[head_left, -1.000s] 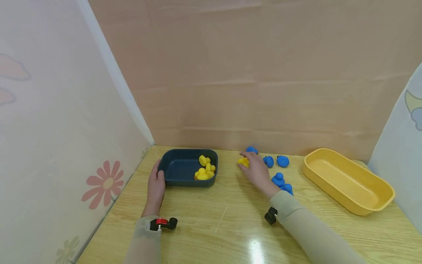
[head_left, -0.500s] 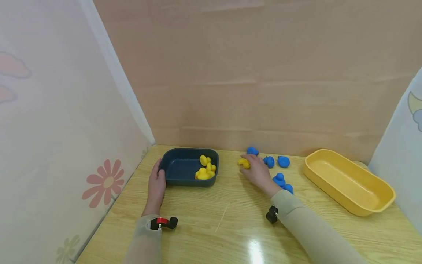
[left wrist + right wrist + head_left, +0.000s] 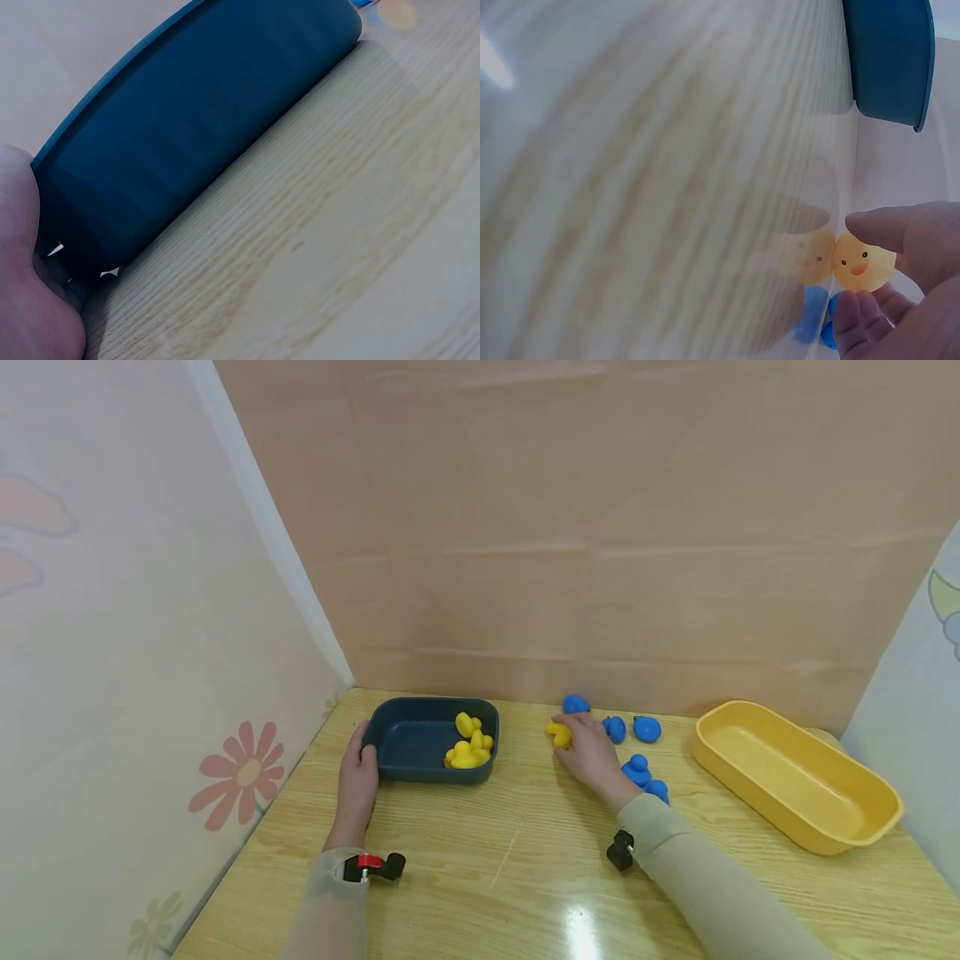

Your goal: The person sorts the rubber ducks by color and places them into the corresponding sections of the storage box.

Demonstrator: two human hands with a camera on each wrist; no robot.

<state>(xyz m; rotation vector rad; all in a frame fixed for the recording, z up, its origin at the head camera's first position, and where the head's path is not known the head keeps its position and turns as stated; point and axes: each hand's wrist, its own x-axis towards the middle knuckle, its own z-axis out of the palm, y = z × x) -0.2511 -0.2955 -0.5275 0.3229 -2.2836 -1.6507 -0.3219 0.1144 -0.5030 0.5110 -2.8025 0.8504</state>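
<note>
My left hand (image 3: 356, 785) grips the left end of a dark teal tub (image 3: 431, 775), with the thumb at its near side. In the left wrist view, part of that hand (image 3: 34, 277) shows at the tub's corner (image 3: 187, 120). Several yellow rubber ducks (image 3: 467, 752) lie in the tub's right end. My right hand (image 3: 591, 756) pinches another yellow rubber duck (image 3: 560, 735) low over the table, right of the tub. The right wrist view shows this duck's face (image 3: 862, 264) between the thumb and the fingers; some fingers are partly hidden.
Several blue rubber ducks (image 3: 636, 770) lie behind and right of my right hand. A long yellow tub (image 3: 787, 785) stands slantwise at the right. Brown paper (image 3: 525, 568) backs the wooden table (image 3: 465, 860), and a flowered white wall (image 3: 150, 693) borders it on the left.
My right thumb and fingers have closed around the yellow duck, which has turned and shifted slightly right. The left hand and the teal tub stay in place.
</note>
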